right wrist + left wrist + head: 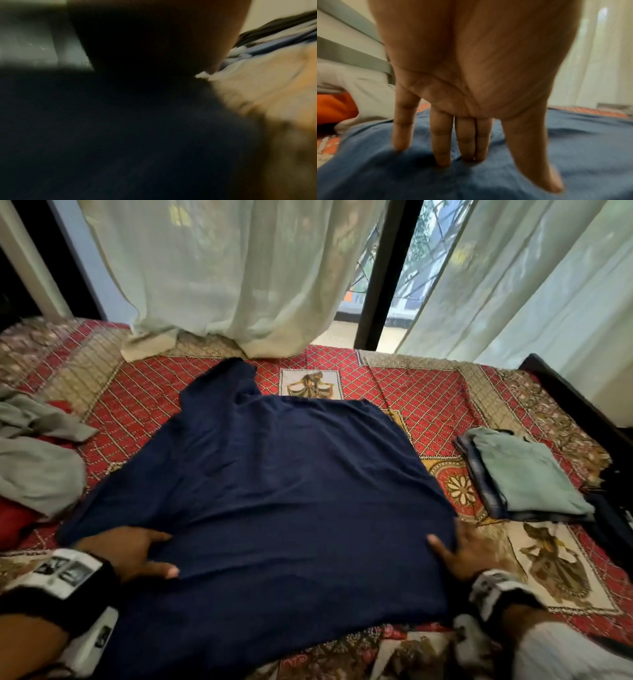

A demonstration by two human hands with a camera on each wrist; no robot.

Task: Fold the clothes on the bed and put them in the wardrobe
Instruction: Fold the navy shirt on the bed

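A navy garment point(274, 484) lies spread flat on the patterned red bedspread point(428, 398), one part reaching toward the curtains. My left hand point(164, 554) rests on its near left side. In the left wrist view the left hand point(471, 162) has straight fingers point(441, 148) whose tips press into the blue cloth point(573, 148). My right hand point(445, 542) is at the near right edge, thumb on top and the other fingers hidden under the fabric. The right wrist view is dark and blurred, showing only the hand point(154, 40) over dark cloth point(120, 135).
A folded stack point(524, 474), grey-green on top of plaid, sits on the bed at the right, with dark clothing point(613, 525) beyond it. Loose grey clothes point(37, 467) and a red item point(13, 518) lie at the left. Sheer curtains point(239, 285) hang along the far edge.
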